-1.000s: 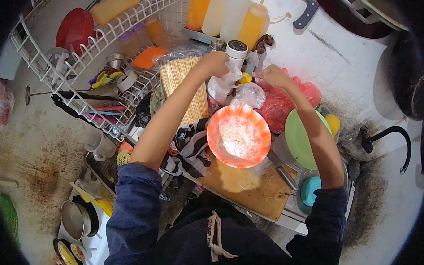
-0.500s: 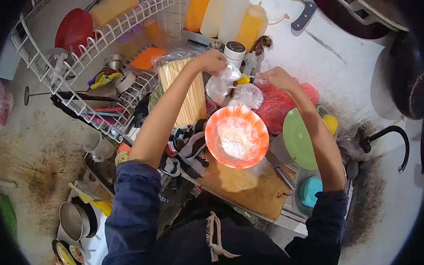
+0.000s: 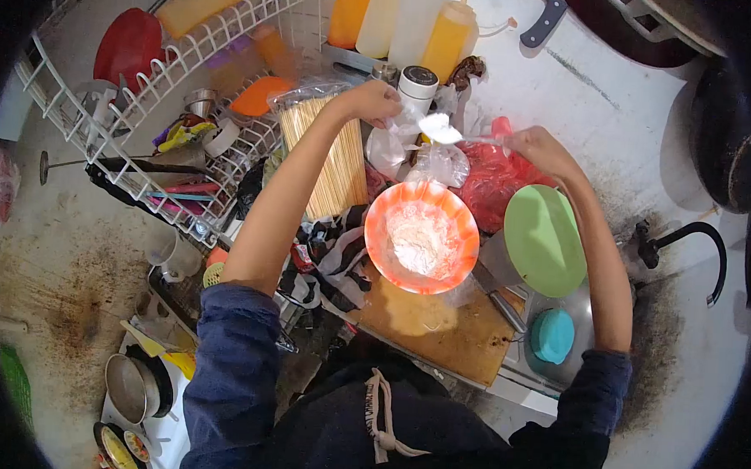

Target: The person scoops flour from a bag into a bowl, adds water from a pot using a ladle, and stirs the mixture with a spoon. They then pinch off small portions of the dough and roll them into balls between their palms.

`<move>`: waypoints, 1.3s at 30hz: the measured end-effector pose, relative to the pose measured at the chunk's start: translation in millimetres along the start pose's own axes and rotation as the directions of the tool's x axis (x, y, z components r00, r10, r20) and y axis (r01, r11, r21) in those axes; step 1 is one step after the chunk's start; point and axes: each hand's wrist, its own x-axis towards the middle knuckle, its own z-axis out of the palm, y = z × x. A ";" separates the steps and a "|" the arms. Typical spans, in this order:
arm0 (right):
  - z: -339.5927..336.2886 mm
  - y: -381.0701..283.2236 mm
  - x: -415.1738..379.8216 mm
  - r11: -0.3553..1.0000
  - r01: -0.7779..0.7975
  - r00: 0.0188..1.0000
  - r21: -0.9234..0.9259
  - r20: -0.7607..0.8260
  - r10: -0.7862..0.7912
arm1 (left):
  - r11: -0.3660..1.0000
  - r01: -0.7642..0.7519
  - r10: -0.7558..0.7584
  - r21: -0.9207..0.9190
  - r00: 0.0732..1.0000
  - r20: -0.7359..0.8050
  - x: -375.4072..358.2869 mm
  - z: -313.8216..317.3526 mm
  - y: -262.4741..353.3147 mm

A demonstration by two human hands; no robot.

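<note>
Beyond a wooden board (image 3: 438, 329), the closed right hand (image 3: 537, 148) holds a spoon (image 3: 455, 137).

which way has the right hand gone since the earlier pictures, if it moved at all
Yes: the right hand has moved toward the right of the picture, farther from the dark-topped white container.

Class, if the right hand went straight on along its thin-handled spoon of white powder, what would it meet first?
Leading with the spoon, the right hand would probably meet the translucent plastic bag in the left hand first; depth is unclear.
</note>
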 end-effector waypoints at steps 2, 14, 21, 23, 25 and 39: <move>15.9 11.0 -24.2 0.987 0.126 0.990 0.100 0.057 -0.132 | 0.998 0.053 -0.052 0.036 0.998 -0.024 -0.1 0.1 4.0; 71.4 -31.3 -110.9 0.571 0.149 0.919 -0.807 -0.100 -0.381 | 0.999 0.036 -0.036 0.017 0.999 0.012 4.8 0.8 0.9; 6.3 -24.5 -12.9 0.972 0.109 0.981 -0.208 -0.132 -0.139 | 0.998 0.032 -0.032 -0.055 0.999 0.003 -3.1 4.6 6.4; 10.7 -36.3 15.8 0.960 0.146 0.980 -0.240 -0.098 -0.174 | 0.997 -0.020 0.024 -0.069 0.998 0.057 -5.2 4.4 7.6; 27.7 -50.7 37.9 0.905 0.149 0.971 -0.399 -0.114 -0.210 | 0.998 -0.009 0.010 -0.055 1.000 0.007 -3.7 7.4 7.2; 108.9 -34.3 108.4 0.834 0.252 0.942 -0.491 -0.073 -0.327 | 0.999 -0.007 0.013 0.036 0.986 -0.165 -3.6 38.5 0.4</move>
